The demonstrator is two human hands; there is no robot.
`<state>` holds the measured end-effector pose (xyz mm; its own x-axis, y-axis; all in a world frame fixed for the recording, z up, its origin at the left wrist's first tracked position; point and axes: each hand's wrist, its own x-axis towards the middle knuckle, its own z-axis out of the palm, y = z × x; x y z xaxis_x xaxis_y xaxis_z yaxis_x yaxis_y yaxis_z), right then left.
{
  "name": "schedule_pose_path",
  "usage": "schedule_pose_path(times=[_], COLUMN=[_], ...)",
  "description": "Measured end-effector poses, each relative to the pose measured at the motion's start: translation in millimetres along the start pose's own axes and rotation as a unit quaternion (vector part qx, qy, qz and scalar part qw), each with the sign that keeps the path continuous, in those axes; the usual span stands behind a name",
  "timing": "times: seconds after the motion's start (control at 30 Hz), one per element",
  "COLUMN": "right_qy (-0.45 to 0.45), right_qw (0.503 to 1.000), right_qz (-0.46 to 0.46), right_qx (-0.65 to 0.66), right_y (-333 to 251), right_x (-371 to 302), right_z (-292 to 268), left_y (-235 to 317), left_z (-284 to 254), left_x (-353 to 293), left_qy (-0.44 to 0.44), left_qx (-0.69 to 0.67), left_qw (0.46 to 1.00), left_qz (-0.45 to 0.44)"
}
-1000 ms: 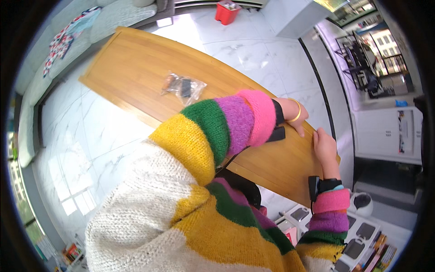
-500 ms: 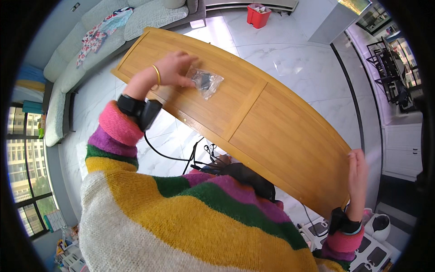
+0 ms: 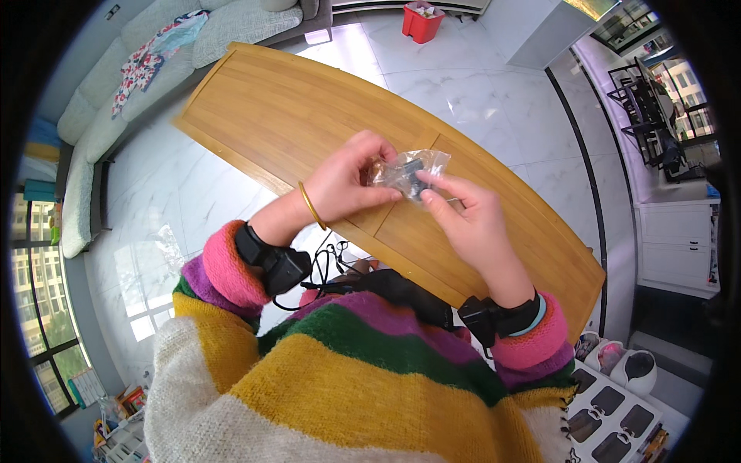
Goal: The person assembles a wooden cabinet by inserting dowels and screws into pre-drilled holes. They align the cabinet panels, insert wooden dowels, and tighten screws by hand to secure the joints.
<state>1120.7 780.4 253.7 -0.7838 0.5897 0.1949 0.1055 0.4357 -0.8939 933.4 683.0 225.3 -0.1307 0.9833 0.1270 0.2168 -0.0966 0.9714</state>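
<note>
A small clear plastic bag with a dark object inside is held up over the middle of the wooden table. My left hand pinches the bag's left side between thumb and fingers. On its right side, my right hand grips it with thumb and forefinger by the dark object. What the dark object is, I cannot make out through the crinkled plastic.
Black cables hang by the table's near edge. A grey sofa stands at the far left with clothing on it. Behind the table is a red bin. A white rack stands at the lower right.
My left hand has taken up the plastic bag from the table and brought it rightward. My right hand has come in from the table's right end and now grips the bag too.
</note>
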Motion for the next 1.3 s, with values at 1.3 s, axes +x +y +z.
schedule_pose_path(times=[1.3], right_qy=[0.081], right_qw=[0.993], right_qz=[0.054], right_qx=[-0.063], right_y=[12.6], right_x=[-32.2], right_z=[3.6], left_y=[-3.2], left_z=[36.4], left_x=[2.0], left_qy=[-0.055], left_qx=[-0.132], left_qw=[0.989], left_qz=[-0.028])
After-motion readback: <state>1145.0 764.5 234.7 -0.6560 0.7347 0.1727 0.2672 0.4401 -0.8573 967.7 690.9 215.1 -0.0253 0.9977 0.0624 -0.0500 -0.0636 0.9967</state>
